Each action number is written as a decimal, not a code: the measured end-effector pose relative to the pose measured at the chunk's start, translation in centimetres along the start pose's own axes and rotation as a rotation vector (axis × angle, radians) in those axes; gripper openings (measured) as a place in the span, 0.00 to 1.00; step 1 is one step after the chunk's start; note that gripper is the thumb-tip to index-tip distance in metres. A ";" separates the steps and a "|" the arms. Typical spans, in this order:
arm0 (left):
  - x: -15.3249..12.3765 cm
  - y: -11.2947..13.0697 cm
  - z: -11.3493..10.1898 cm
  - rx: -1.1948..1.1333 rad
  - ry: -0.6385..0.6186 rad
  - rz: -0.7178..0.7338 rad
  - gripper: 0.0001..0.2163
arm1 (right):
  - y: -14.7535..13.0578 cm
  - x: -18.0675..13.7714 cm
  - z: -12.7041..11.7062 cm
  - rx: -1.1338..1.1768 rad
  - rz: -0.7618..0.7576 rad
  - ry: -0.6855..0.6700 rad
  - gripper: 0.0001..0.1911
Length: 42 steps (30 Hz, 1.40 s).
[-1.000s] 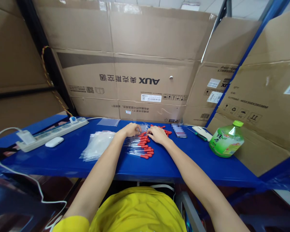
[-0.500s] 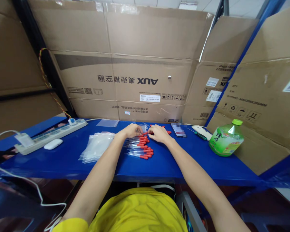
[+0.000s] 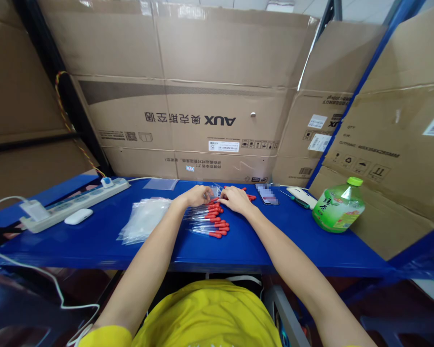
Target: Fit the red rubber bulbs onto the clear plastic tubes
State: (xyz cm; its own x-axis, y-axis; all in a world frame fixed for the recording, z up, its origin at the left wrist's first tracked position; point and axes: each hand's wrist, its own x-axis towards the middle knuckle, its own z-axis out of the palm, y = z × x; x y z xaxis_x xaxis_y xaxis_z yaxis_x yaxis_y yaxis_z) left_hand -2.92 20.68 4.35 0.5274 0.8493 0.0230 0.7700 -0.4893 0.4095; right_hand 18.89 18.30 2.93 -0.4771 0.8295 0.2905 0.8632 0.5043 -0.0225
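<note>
Droppers with clear tubes and red bulbs lie in a row on the blue table, tubes to the left and bulbs to the right. At the far end of this row, my left hand is closed with curled fingers over the tube side. Facing it, my right hand pinches at the bulb side. One red bulb shows between the two sets of fingertips; the rest of that dropper is hidden. Clear plastic lies just behind the fingers. More red bulbs show beyond my right hand.
A stack of clear plastic bags lies left of the droppers, another flat bag behind it. Farther left are a power strip and a white case. To the right are a phone, a green-handled screwdriver and a green bottle.
My hands stay in nearly the same place, with small finger shifts around the dropper. The row of droppers looks the same. The view has moved very slightly.
</note>
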 end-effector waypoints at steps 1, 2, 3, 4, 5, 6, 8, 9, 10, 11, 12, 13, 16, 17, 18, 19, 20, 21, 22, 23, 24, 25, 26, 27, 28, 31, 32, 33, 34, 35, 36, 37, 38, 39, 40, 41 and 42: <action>0.0 0.0 -0.1 0.025 -0.011 0.001 0.18 | -0.1 0.0 -0.1 -0.001 0.001 0.001 0.12; 0.0 0.1 -0.1 0.047 -0.021 0.005 0.17 | -0.1 0.1 -0.1 -0.001 0.002 0.001 0.12; -0.1 0.1 -0.2 0.062 -0.029 0.011 0.16 | -0.2 0.2 -0.1 0.000 0.002 0.000 0.12; -0.1 0.0 -0.4 0.069 -0.035 0.018 0.16 | -0.2 0.2 -0.2 0.001 0.004 0.000 0.12; -0.2 0.0 -0.5 0.068 -0.036 0.024 0.16 | -0.2 0.3 -0.2 0.003 0.007 -0.003 0.12; -0.3 -0.1 -0.6 0.063 -0.034 0.030 0.16 | -0.2 0.4 -0.2 0.004 0.011 -0.004 0.12; -0.4 -0.3 -0.8 0.054 -0.023 0.048 0.15 | -0.2 0.5 -0.2 0.001 0.017 -0.004 0.11; -0.4 -0.4 -0.8 0.052 -0.014 0.061 0.14 | -0.2 0.6 -0.2 -0.003 0.017 -0.005 0.10; -0.4 -0.5 -0.8 0.049 -0.007 0.072 0.14 | -0.3 0.6 -0.2 -0.007 0.016 -0.004 0.09; -0.4 -0.6 -0.8 0.046 -0.001 0.076 0.14 | -0.3 0.6 -0.2 -0.012 0.014 -0.005 0.09; -0.3 -0.6 -0.7 0.043 0.006 0.071 0.14 | -0.4 0.7 -0.2 -0.016 0.012 -0.006 0.09; -0.2 -0.6 -0.6 0.040 0.012 0.063 0.14 | -0.5 0.7 -0.2 -0.021 0.010 -0.009 0.08; 0.1 -0.5 -0.2 0.041 0.034 0.033 0.13 | -0.5 0.7 -0.2 -0.026 0.006 -0.018 0.07; 0.3 -0.5 -0.1 0.040 0.040 0.028 0.13 | -0.5 0.7 -0.2 -0.021 0.010 -0.019 0.07; 0.4 -0.6 0.0 0.040 0.044 0.028 0.13 | -0.5 0.6 -0.2 -0.012 0.017 -0.016 0.07; 0.5 -0.7 0.1 0.042 0.046 0.028 0.13 | -0.4 0.6 -0.2 0.003 0.023 -0.006 0.08; 0.6 -0.8 0.2 0.048 0.049 0.029 0.13 | -0.4 0.6 -0.2 0.022 0.024 0.010 0.09; 0.7 -1.0 0.2 0.055 0.049 0.035 0.13 | -0.3 0.6 -0.1 0.043 0.015 0.029 0.10; 0.8 -1.2 0.3 0.065 0.051 0.044 0.13 | -0.3 0.6 0.1 0.066 -0.003 0.046 0.11; 0.9 -1.5 0.4 0.076 0.054 0.056 0.12 | -0.3 0.6 0.3 0.087 -0.031 0.057 0.12; 0.9 -1.7 0.4 0.087 0.058 0.068 0.12 | -0.3 0.7 0.5 0.104 -0.063 0.058 0.12; 1.0 -1.9 0.5 0.099 0.065 0.078 0.12 | -0.4 0.7 0.8 0.117 -0.092 0.050 0.12; 1.0 -2.0 0.6 0.110 0.070 0.085 0.12 | -0.4 0.8 1.0 0.127 -0.112 0.035 0.11; 1.1 -2.2 0.7 0.120 0.075 0.088 0.12 | -0.5 0.8 1.2 0.137 -0.121 0.020 0.10; 1.1 -2.3 0.7 0.130 0.078 0.086 0.11 | -0.6 0.8 1.4 0.145 -0.122 0.009 0.10; 1.2 -2.4 0.8 0.151 0.090 0.077 0.11 | -0.7 0.7 1.4 0.154 -0.105 0.008 0.08; 1.2 -2.3 0.8 0.153 0.099 0.076 0.11 | -0.8 0.7 1.2 0.147 -0.098 0.016 0.08; 1.2 -2.3 0.9 0.149 0.110 0.077 0.12 | -0.8 0.6 1.0 0.135 -0.089 0.024 0.08; 1.2 -2.3 0.9 0.142 0.117 0.077 0.12 | -0.7 0.4 0.7 0.120 -0.076 0.026 0.08; 1.2 -2.2 0.9 0.135 0.120 0.076 0.12 | -0.7 0.3 0.4 0.104 -0.059 0.023 0.08; 1.2 -2.2 0.8 0.129 0.117 0.072 0.12 | -0.6 0.2 0.1 0.088 -0.041 0.014 0.08; 1.2 -2.2 0.8 0.125 0.110 0.067 0.11 | -0.5 0.1 -0.1 0.075 -0.023 0.000 0.08; 1.1 -2.1 0.7 0.123 0.098 0.062 0.10 | -0.3 0.1 -0.4 0.066 -0.005 -0.016 0.08; 1.1 -2.1 0.6 0.119 0.086 0.054 0.10 | -0.1 0.0 -0.6 0.063 0.010 -0.031 0.08; 1.0 -2.1 0.5 0.113 0.074 0.045 0.09 | 0.0 -0.1 -0.7 0.065 0.022 -0.042 0.08; 0.9 -2.0 0.4 0.102 0.065 0.034 0.09 | 0.2 -0.1 -0.8 0.071 0.030 -0.050 0.08; 0.9 -2.0 0.4 0.089 0.059 0.023 0.09 | 0.3 -0.2 -0.9 0.078 0.036 -0.055 0.08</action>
State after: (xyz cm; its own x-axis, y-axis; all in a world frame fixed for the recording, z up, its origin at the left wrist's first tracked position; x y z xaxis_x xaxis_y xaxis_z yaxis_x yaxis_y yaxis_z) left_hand -3.85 22.33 3.22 0.5252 0.8466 0.0860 0.7881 -0.5221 0.3260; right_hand 19.40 18.08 3.73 -0.4558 0.8585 0.2348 0.8656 0.4890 -0.1075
